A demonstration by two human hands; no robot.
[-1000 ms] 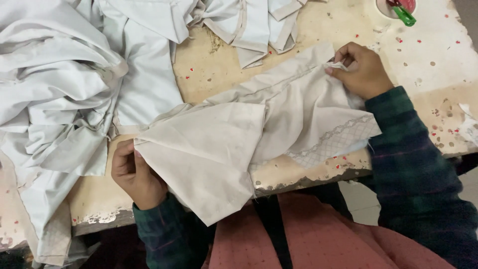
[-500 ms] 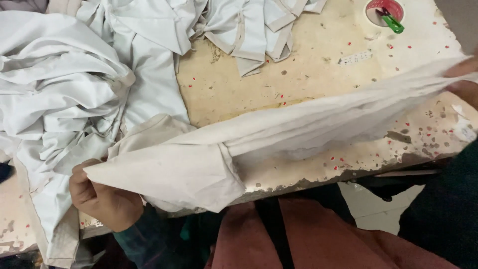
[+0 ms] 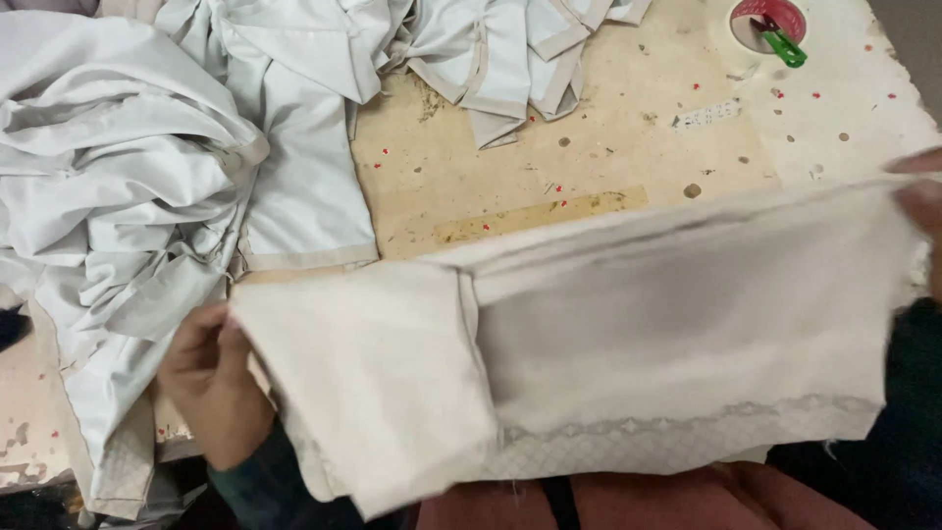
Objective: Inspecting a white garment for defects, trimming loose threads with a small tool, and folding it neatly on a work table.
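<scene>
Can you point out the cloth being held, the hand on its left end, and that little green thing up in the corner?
pale cloth [image 3: 677,324], head view, its middle panel.
left hand [image 3: 211,378], head view, back of hand.
green clip [image 3: 785,47], head view, its body.

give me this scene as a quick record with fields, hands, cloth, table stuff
left hand: grips the left end of the cream cloth
right hand: holds the cloth's right end, mostly out of frame
cream cloth: stretched wide, lace band along lower edge
grey fabric pile: heaped at left
worn table: speckled
tape roll: far corner
</scene>
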